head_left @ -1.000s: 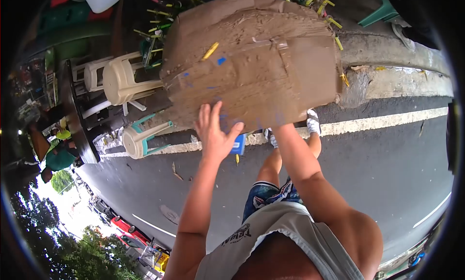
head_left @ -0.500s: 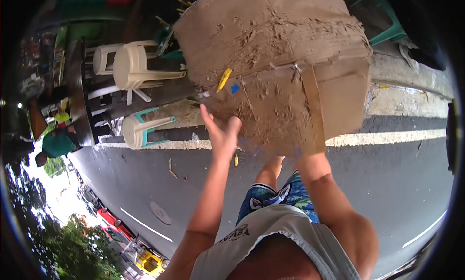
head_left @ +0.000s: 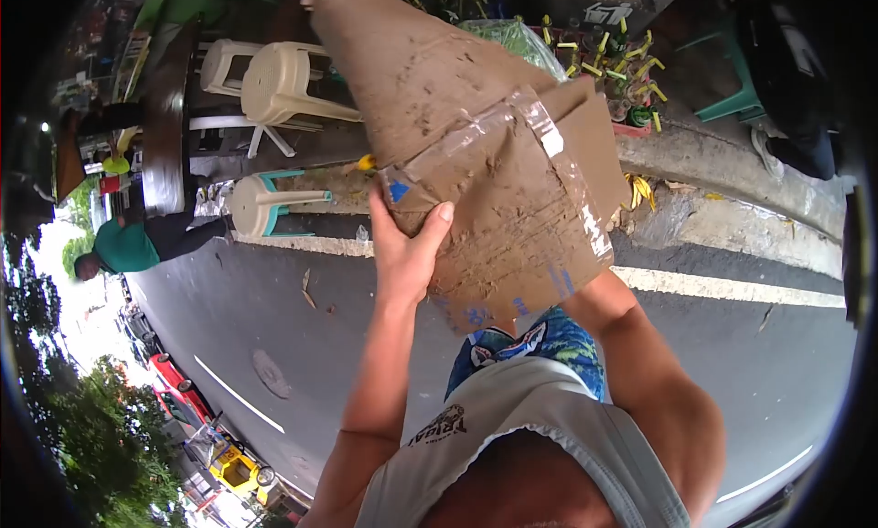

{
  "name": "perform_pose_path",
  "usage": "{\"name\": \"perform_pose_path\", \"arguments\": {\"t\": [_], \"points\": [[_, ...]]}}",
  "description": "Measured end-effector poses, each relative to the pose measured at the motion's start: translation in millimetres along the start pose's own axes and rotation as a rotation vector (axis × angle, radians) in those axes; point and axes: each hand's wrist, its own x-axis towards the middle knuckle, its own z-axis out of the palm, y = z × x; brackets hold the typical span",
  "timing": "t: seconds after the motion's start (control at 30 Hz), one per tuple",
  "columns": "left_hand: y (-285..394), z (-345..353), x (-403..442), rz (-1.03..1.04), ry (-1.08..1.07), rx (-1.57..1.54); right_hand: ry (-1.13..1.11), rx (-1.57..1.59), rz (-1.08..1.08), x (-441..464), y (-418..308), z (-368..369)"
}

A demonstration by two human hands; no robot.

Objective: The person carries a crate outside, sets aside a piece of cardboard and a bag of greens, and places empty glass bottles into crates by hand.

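Note:
A large, worn piece of brown cardboard (head_left: 494, 199), creased and dirty with strips of clear tape and blue marks, is held up over the road edge. My left hand (head_left: 407, 252) grips its left edge, the thumb on top and the fingers beneath. My right hand (head_left: 599, 299) is at the lower right edge, its fingers hidden behind the cardboard. A yellow scrap (head_left: 366, 163) shows at the left corner, near my left fingers.
Cream stools (head_left: 274, 82) and a teal-legged stool (head_left: 249, 203) stand left. Bottles with yellow straws (head_left: 631, 89) fill a crate beyond the curb (head_left: 722, 167). A green chair (head_left: 736, 94) is right. A person in a green shirt (head_left: 133, 245) is far left.
The cardboard has tilted and folded in my hands, uncovering the bottles behind it. My left hand has closed onto its edge. The person in green has come further into view.

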Motion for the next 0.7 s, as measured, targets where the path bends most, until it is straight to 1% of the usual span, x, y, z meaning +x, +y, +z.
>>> {"name": "perform_pose_path", "arguments": {"t": [0.07,0.13,0.2,0.27,0.33,0.37,0.4,0.43,0.47,0.5,0.53,0.6,0.63,0.67,0.7], "points": [[33,2,-19,0.065,0.034,-0.031,-0.008,-0.182,-0.012,-33,-22,-12],[61,5,-32,0.016,0.033,-0.202,0.014,-0.336,-0.041,-71,-51,-29],[78,12,-34,0.097,-0.049,-0.328,0.059,-0.461,-0.081,-108,-85,-52],[92,27,-31,0.040,-0.130,-0.501,0.092,-0.592,-0.110,-137,-116,-72],[66,38,-11,0.036,-0.166,-0.555,0.105,-0.737,-0.143,-153,-153,-85],[69,52,-1,0.121,-0.191,-0.552,0.105,-0.818,-0.160,-154,-173,-85],[71,59,8,0.140,-0.226,-0.452,0.092,-0.899,-0.172,-150,-190,-79],[57,68,20,0.124,-0.282,-0.555,0.069,-0.977,-0.183,-139,-202,-68],[50,74,27,0.110,-0.298,-0.555,0.043,-1.049,-0.195,-126,-209,-55],[36,79,37,0.126,-0.320,-0.564,0.021,-1.110,-0.205,-111,-209,-41],[20,84,48,0.153,-0.360,-0.648,-0.007,-1.161,-0.207,-92,-205,-25],[-4,68,66,0.066,-0.423,-0.591,-0.065,-1.241,-0.216,-50,-173,5],[-21,82,76,0.040,-0.400,-0.566,-0.080,-1.262,-0.216,-32,-164,7],[-42,73,88,0.012,-0.383,-0.539,-0.100,-1.283,-0.219,-12,-141,15],[-60,59,98,-0.073,-0.379,-0.562,-0.115,-1.304,-0.215,8,-119,23]]}}
